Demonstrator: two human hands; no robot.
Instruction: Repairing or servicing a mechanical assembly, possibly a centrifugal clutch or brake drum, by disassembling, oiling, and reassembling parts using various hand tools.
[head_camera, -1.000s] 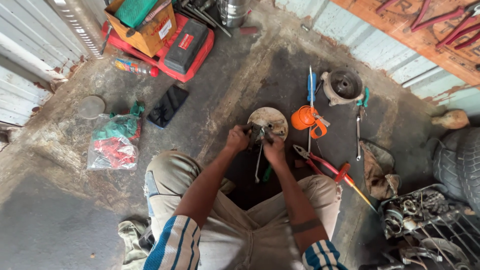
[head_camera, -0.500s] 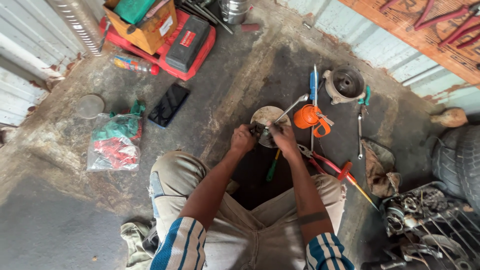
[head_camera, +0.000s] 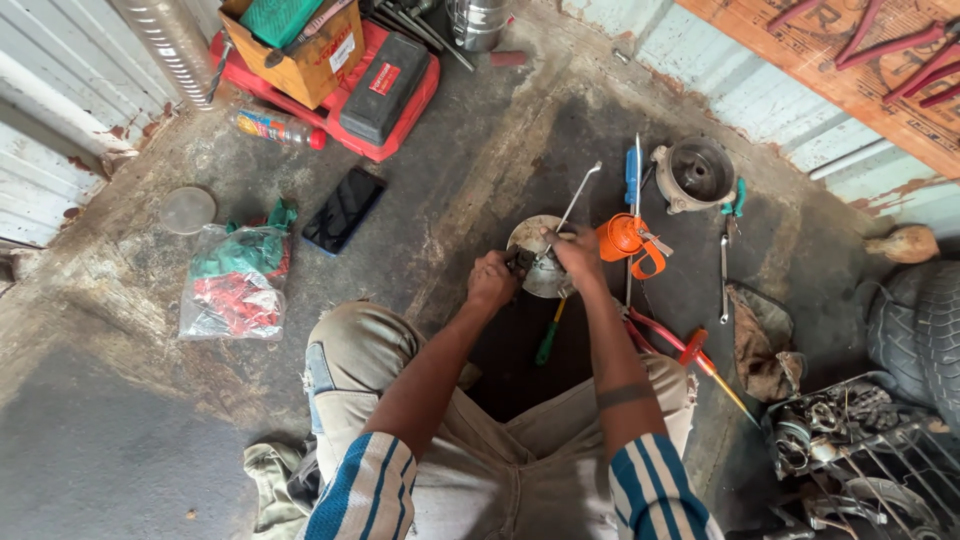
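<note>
I sit on the concrete floor with a round grey metal plate (head_camera: 533, 240) in front of my knees. My left hand (head_camera: 490, 280) grips a small dark part at the plate's left edge. My right hand (head_camera: 578, 250) is closed on a thin metal wrench (head_camera: 580, 196) that slants up and to the right from the plate's middle. A green-handled screwdriver (head_camera: 547, 340) lies on the floor just under the plate.
An orange oil can (head_camera: 625, 238), a blue-handled screwdriver (head_camera: 631, 178), a grey metal housing (head_camera: 694, 175) and a spanner (head_camera: 723, 265) lie to the right. Red-handled pliers (head_camera: 668, 335) and a rag (head_camera: 762, 340) sit near my right knee. A black phone (head_camera: 344, 208), plastic bag (head_camera: 235, 280) and red toolbox (head_camera: 385, 95) are left.
The wrench hung down toward me one second ago; it has since swung up and now points up-right. My right hand shifted right onto the plate. My left hand stayed at the plate's left edge.
</note>
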